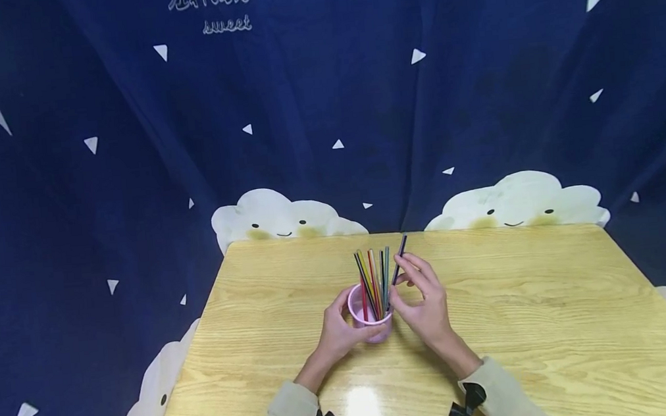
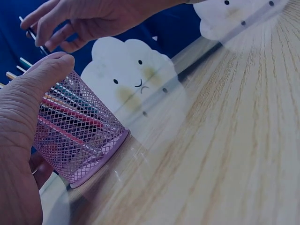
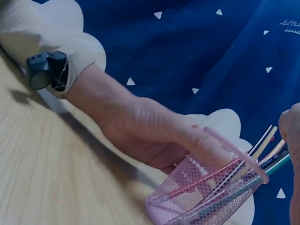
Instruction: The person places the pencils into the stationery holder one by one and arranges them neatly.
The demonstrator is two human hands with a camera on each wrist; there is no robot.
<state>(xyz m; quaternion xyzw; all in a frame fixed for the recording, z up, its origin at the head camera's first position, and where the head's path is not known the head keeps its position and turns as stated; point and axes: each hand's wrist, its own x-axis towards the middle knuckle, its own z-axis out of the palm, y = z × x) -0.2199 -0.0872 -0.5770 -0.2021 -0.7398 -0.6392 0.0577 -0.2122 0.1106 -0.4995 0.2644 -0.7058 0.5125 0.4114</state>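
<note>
My left hand (image 1: 336, 332) grips a pink mesh pencil cup (image 1: 378, 336), thumb along the near side by the rim. In the left wrist view the cup (image 2: 84, 129) has its base right at the tabletop. Several colored pencils (image 1: 372, 274), among them red, yellow, teal and black ones, stand in it and stick up past the rim. At the rim's right side, my right hand (image 1: 429, 302) pinches a dark pencil (image 1: 403, 245) between thumb and fingers. That pencil leans to the right, its lower part overlapping the cup's rim.
A light wood table (image 1: 544, 308) spreads around both hands. Behind it hangs a dark blue curtain (image 1: 311, 91) with white triangles and smiling clouds (image 1: 513, 202). Black wrist cameras (image 1: 468, 404) sit at both beige sleeves (image 1: 506, 394).
</note>
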